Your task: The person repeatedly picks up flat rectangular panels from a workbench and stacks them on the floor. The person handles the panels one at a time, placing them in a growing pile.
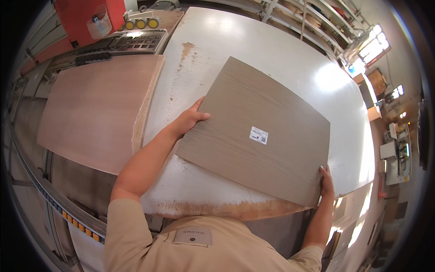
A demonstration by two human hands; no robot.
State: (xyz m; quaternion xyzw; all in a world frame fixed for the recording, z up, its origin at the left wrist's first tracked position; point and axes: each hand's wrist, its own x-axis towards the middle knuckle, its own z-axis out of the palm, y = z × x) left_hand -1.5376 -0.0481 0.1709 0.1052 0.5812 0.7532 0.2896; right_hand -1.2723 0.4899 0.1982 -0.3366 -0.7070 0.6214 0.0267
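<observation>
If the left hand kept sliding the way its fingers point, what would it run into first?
The left hand already grips the left edge of the grey wood-grain panel, fingers pointing right across it. Going on, it would likely only ride over that panel toward the small white label; depth is unclear.

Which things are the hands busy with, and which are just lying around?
In use:
grey wood-grain panel
left hand on its left edge
right hand at its near right corner
white worktable under it

Lying about:
reddish plywood sheet
yellow rollers
clear plastic tub
</observation>
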